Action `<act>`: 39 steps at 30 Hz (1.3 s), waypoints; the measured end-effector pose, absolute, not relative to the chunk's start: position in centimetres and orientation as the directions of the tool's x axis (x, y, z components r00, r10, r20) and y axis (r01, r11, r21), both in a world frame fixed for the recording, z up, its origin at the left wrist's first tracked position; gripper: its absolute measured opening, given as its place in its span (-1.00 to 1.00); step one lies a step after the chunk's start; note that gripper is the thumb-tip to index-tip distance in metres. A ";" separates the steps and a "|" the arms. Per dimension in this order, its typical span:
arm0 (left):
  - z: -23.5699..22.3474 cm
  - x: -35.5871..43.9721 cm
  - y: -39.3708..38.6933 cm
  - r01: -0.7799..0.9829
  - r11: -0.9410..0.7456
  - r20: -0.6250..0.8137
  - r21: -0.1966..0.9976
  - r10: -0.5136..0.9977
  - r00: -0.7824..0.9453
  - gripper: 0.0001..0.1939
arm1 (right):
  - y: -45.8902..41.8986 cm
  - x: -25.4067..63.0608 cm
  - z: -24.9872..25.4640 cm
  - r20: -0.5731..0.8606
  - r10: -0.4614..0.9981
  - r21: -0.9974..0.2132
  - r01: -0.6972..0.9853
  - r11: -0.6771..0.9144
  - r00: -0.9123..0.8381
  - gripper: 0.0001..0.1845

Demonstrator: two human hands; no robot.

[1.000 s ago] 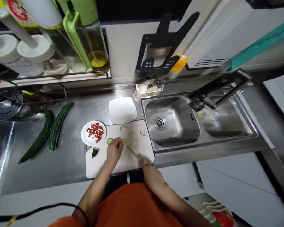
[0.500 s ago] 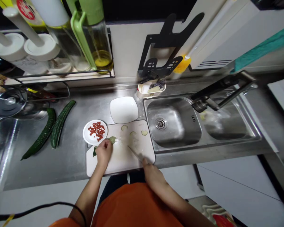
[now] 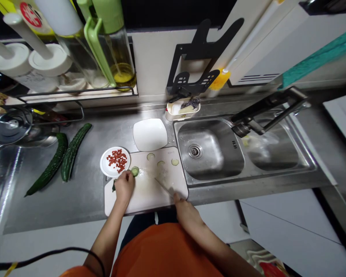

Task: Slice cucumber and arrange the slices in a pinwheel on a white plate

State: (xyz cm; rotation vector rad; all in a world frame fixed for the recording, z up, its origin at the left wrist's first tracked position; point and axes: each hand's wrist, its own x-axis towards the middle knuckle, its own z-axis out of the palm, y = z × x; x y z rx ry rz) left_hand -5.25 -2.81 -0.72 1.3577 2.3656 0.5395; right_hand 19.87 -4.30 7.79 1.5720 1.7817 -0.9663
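Note:
My left hand (image 3: 125, 186) is closed, fingertips pinched together just beside a small overlapping group of cucumber slices (image 3: 135, 171); what is between the fingers, if anything, is hidden. Behind that hand a dark green cucumber end piece (image 3: 113, 186) partly shows. My right hand (image 3: 187, 211) grips a knife (image 3: 163, 186), its blade low over the white cutting board (image 3: 150, 202) and pointing up and left. Thin cucumber slices lie scattered on the board, among them a pale slice (image 3: 150, 157) and one at the right edge, a round slice (image 3: 175, 162).
A small plate (image 3: 103, 168) of chopped red bits overlaps the board's left corner. Behind the board sits a square white plate (image 3: 150, 134). Two whole cucumbers (image 3: 75, 152) lie left. The sink (image 3: 210, 148) with its faucet (image 3: 262, 111) is right. A bottle rack (image 3: 80, 93) stands at back left.
My left hand has moved left from the middle of the board, and the slice by its fingertips now lies with the left slices. My right hand and the knife have barely moved.

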 end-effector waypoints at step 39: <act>-0.3 1.3 7.6 0.784 0.191 -0.309 0.590 0.951 0.001 -0.93 | -4.3 20.4 7.3 -0.790 0.588 -0.172 0.983 0.058 -0.173 -0.39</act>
